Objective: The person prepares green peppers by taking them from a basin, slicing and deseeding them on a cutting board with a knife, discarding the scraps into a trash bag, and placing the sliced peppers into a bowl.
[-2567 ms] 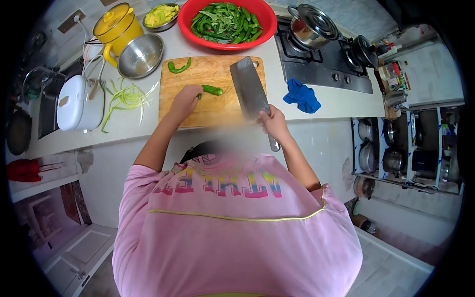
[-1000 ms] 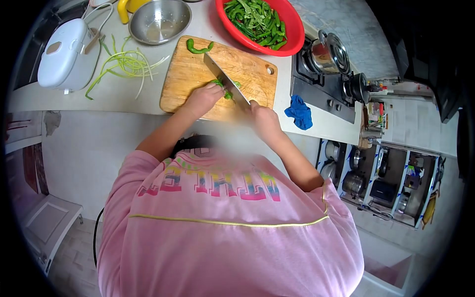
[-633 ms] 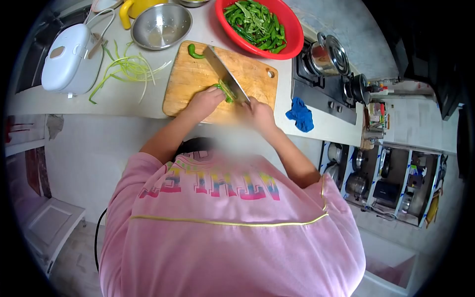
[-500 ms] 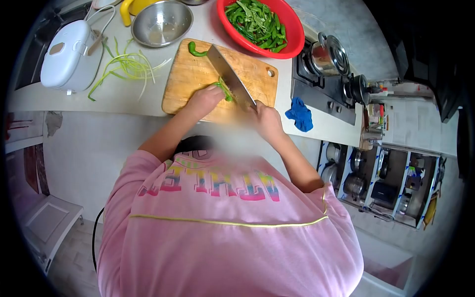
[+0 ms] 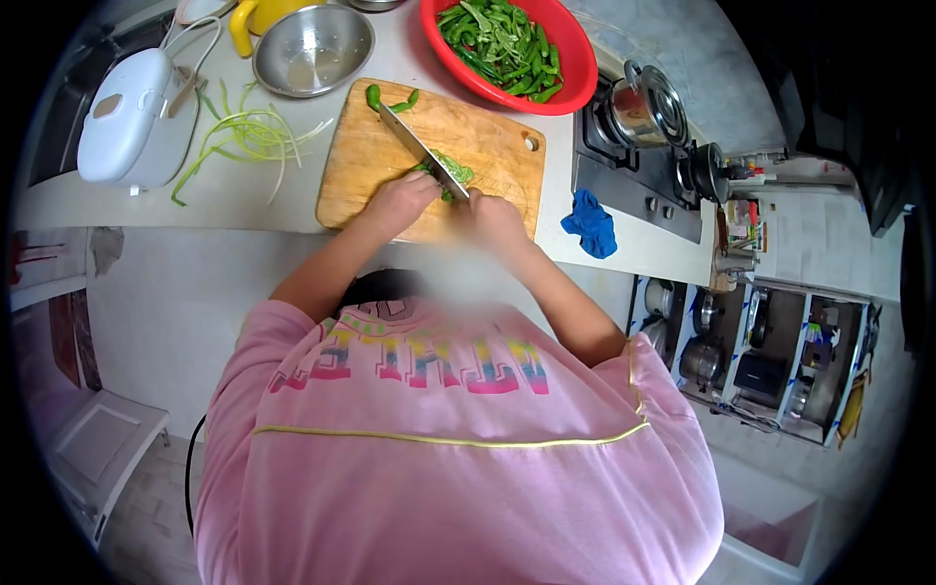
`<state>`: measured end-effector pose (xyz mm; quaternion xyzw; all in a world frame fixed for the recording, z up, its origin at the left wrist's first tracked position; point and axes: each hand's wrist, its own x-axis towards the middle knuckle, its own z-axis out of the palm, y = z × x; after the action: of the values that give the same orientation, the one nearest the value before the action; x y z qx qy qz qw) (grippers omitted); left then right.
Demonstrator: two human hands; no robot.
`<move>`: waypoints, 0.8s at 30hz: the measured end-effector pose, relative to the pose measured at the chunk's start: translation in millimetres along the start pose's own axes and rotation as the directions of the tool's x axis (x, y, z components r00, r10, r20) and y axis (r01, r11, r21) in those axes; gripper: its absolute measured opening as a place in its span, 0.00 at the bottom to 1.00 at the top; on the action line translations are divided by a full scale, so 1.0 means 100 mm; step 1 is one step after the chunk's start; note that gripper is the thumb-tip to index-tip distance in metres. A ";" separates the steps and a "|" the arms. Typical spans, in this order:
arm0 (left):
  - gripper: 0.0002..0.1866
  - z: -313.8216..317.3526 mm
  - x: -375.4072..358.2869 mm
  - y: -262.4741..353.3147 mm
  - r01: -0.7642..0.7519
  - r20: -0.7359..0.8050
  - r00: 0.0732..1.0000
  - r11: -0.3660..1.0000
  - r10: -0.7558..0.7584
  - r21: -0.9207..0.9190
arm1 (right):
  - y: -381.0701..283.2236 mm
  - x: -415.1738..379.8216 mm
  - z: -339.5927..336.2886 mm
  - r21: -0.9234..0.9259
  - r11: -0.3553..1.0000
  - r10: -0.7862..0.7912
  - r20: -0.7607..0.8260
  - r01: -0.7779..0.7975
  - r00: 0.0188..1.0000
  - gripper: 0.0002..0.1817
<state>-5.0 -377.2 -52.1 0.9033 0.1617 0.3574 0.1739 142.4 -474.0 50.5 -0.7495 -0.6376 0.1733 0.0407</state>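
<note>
My right hand point(image 5: 495, 220) is wrapped round the handle of a kitchen knife point(image 5: 417, 146). Its broad blade points up and left across the wooden cutting board point(image 5: 341, 185). Against the near side of the blade, my left hand point(image 5: 404, 202) has its fingers bent down on a green pepper, mostly hidden under the fingertips and blade. Cut green pepper point(image 5: 455, 168) lies just beyond the blade. Another curved green pepper point(image 5: 373, 97) rests at the board's far left corner, partly behind the knife tip.
A red basin point(image 5: 583, 60) of green peppers and a steel bowl point(image 5: 314, 51) stand behind the board. Green stalks point(image 5: 244, 135) and a white appliance point(image 5: 125, 117) are on the left. At the right are a blue cloth point(image 5: 590, 224) and a stove with a pot point(image 5: 645, 107).
My right hand and the knife have shifted left, bringing the blade up beside my left fingers. More cut pepper shows beyond the blade.
</note>
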 end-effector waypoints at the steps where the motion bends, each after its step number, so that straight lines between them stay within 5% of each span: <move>1: 0.08 0.00 -0.02 0.01 0.010 0.010 1.000 0.999 -0.010 -0.033 | 0.02 0.02 0.06 0.028 0.999 -0.029 -0.081 0.031 0.996 0.12; 3: 0.10 -0.04 0.00 -0.02 0.010 0.035 0.999 0.995 -0.006 -0.096 | 0.09 -0.05 0.10 0.095 0.995 0.001 -0.098 0.008 0.995 0.13; 6: 0.07 -0.15 0.03 0.02 0.019 -0.155 0.987 0.996 -0.032 -0.082 | 0.28 -0.11 0.09 0.219 0.975 0.022 -0.266 0.038 0.964 0.13; 8: 0.11 -0.15 -0.09 0.00 0.185 -0.178 0.967 0.983 -0.181 0.006 | 0.20 -0.29 -0.01 0.389 0.921 0.144 -0.308 -0.014 0.941 0.12; 9: 0.12 -0.28 -0.08 0.08 0.266 -0.179 0.947 0.964 -0.265 -0.020 | 0.20 -0.34 -0.04 0.393 0.918 0.114 -0.389 0.053 0.914 0.12; 11: 0.14 -0.35 -0.12 0.14 0.362 -0.136 0.920 0.929 -0.369 -0.075 | 0.14 -0.40 -0.27 0.310 0.949 0.123 -0.224 -0.048 0.967 0.12; 16: 0.12 -0.17 -0.10 0.05 0.345 -0.103 0.931 0.936 -0.351 -0.070 | 0.12 -0.43 -0.23 0.180 0.983 0.015 -0.211 0.023 0.977 0.13; 24: 0.10 -0.15 -0.11 0.06 0.351 -0.140 0.924 0.935 -0.355 -0.053 | 0.01 -0.58 -0.18 0.142 0.987 0.098 -0.176 -0.073 0.980 0.11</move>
<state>-22.1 -384.6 -45.7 0.8282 0.3291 0.3881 0.2349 142.0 -527.7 79.5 -0.7845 -0.5852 0.1483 0.1417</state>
